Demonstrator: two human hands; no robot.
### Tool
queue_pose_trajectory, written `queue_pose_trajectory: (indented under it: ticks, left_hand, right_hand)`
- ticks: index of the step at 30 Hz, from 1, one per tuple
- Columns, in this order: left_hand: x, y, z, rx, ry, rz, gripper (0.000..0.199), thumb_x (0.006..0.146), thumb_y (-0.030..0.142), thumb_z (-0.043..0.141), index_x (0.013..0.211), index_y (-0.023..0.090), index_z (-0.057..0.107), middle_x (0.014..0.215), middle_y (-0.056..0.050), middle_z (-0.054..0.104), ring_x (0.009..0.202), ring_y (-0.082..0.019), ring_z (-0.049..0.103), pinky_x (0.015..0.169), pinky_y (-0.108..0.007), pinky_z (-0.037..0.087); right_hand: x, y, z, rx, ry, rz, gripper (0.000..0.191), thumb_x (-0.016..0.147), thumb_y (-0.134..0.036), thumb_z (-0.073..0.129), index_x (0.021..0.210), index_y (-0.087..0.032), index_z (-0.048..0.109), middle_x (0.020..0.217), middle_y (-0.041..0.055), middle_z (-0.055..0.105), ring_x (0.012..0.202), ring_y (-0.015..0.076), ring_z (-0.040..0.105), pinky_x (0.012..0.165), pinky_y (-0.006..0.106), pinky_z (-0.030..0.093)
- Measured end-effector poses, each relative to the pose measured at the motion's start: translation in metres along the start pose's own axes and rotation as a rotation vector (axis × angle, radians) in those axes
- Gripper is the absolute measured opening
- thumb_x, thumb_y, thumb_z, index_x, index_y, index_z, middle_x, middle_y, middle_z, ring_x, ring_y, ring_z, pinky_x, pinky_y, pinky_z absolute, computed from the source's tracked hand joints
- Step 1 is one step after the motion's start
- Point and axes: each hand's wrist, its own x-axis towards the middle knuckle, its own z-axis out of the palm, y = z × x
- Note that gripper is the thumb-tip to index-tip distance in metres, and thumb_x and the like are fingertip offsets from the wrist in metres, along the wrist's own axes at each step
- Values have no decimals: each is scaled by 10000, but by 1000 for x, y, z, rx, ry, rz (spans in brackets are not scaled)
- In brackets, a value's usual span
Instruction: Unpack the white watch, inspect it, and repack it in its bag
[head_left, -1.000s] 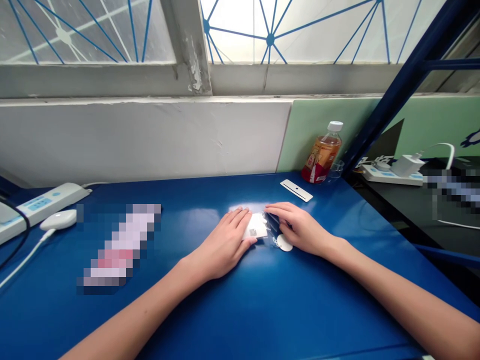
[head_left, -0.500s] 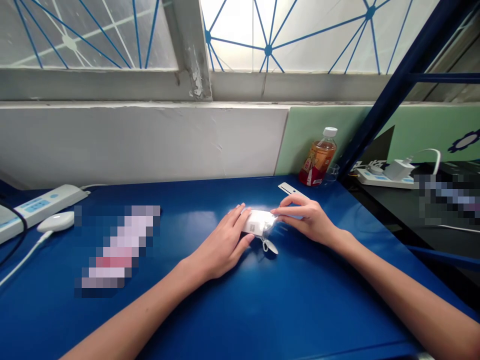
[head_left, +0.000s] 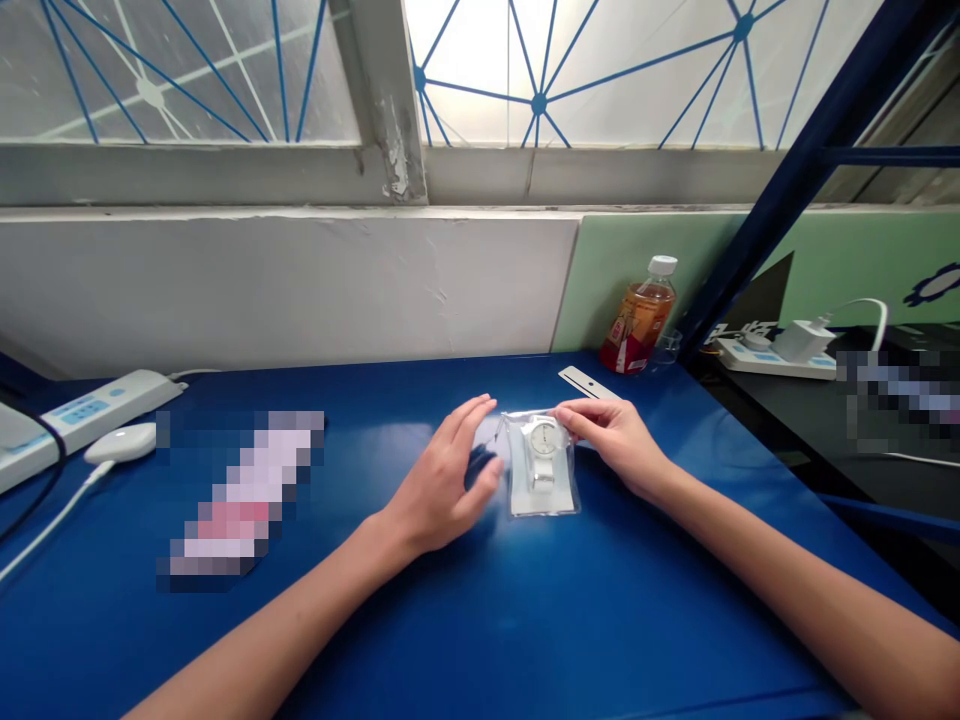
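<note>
A white wristwatch (head_left: 543, 440) with a round dial shows through a clear plastic bag (head_left: 566, 490), with a pale card behind it. My right hand (head_left: 619, 435) pinches the bag at its upper right corner, thumb and fingers together. To the left of the bag, my left hand (head_left: 442, 485) is apart from it, fingers stretched and thumb spread, holding nothing. Behind my right hand lies a flat white strip (head_left: 586, 382) with a dark slot, partly hidden by the fingers.
A drink bottle (head_left: 639, 315) with a white cap stands at the back right by a small clear cup (head_left: 666, 350). On the left lie a blurred-out phone-like object (head_left: 247, 495), a white round charger (head_left: 124, 442) and a power strip (head_left: 94, 415). A blue post (head_left: 780, 180) slants at right.
The bag has turned over and its watch face now shows, where a white back with a printed code showed before. My left hand has let go of it.
</note>
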Motion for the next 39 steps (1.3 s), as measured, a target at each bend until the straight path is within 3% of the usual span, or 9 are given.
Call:
queue_pose_trajectory:
  ticks: [5,9,11,14,17,20,23,29,39]
  left_hand:
    - [-2,8,2,90,-200,81,938,813,492,694,1526,188,165,1579,-184,219,1447,-366,233,1140,-527,322]
    - [-3,8,3,95,-235,20,987,750,546,739,1510,174,229,1530,-204,310,1412,-390,298,1110,-540,360]
    - [-2,8,3,75,-244,-29,959,735,553,745,1485,160,293,1466,-200,398,1360,-378,385,1085,-509,402]
    - [-1,7,0,91,-270,-76,924,749,565,723,1462,120,341,1438,-209,426,1338,-370,415,1083,-489,407]
    - [0,2,-2,125,-301,-89,923,779,590,679,1478,108,319,1490,-221,378,1388,-375,349,1111,-506,363]
    - [0,-3,-1,152,-318,-75,945,810,625,628,1511,112,254,1562,-219,268,1450,-369,235,1157,-526,274]
    - [-1,-6,0,163,-336,-49,950,837,643,583,1530,116,203,1586,-203,216,1473,-347,171,1182,-521,211]
    - [0,-7,-1,157,-378,-42,940,843,651,570,1538,134,206,1585,-180,234,1469,-331,196,1186,-506,201]
    - [1,-8,-2,173,-429,-49,951,855,677,534,1547,123,189,1603,-155,171,1481,-316,155,1196,-480,162]
  right_hand:
    - [-1,3,5,-23,-20,72,299,787,-452,710,848,-163,756,757,36,711,663,151,595,640,284,495]
    - [0,8,5,-94,-80,100,337,821,-460,662,939,-154,740,811,60,726,694,178,636,666,316,529]
    - [-1,11,4,-214,-91,5,347,857,-429,628,1057,-157,709,897,82,729,777,208,665,724,352,552]
    - [-3,14,-2,-516,-125,-299,366,875,-367,622,1180,-169,657,1161,134,668,1064,264,631,939,423,509]
    - [-4,13,-9,-707,-297,-467,530,856,-414,657,1315,-163,572,1379,170,537,1284,299,498,1073,462,419]
    - [-4,9,-14,-799,-438,-455,794,806,-516,692,1447,-134,423,1485,197,427,1378,329,395,1113,492,377]
    - [-4,9,-16,-843,-491,-418,934,786,-583,682,1509,-120,313,1535,211,349,1418,346,329,1131,516,344]
    - [-5,15,-16,-869,-510,-409,1017,772,-632,669,1547,-149,221,1574,197,275,1446,365,262,1148,537,301]
    - [-5,13,-13,-893,-488,-406,1011,743,-656,681,1497,-87,321,1510,236,382,1415,374,327,1129,530,336]
